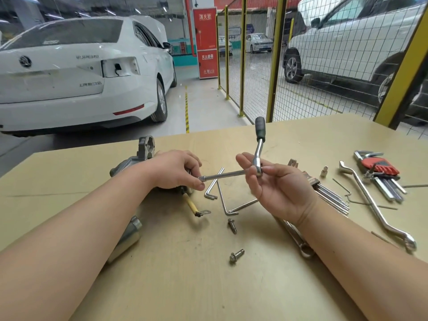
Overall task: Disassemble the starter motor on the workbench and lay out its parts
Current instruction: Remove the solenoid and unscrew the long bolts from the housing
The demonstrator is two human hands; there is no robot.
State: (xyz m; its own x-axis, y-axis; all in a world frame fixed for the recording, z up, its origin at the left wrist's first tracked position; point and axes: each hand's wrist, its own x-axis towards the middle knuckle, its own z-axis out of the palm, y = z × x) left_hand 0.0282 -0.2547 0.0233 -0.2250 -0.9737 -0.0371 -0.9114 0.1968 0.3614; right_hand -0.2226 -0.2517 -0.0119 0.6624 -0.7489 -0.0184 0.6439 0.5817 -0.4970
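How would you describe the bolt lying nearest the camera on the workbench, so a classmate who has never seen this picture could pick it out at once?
Start at the tan workbench and look between the person's two forearms, toward the near edge. Two loose bolts lie there; the near bolt is the one closest to the camera, below the upper bolt. It lies slanted, its flanged head pointing down-left, apart from the bent hex keys further up.

Right hand (273, 181) grips the ratchet (258, 156) head, left hand (176, 170) pinches its extension bar (224, 175) tip above the workbench (208, 286)
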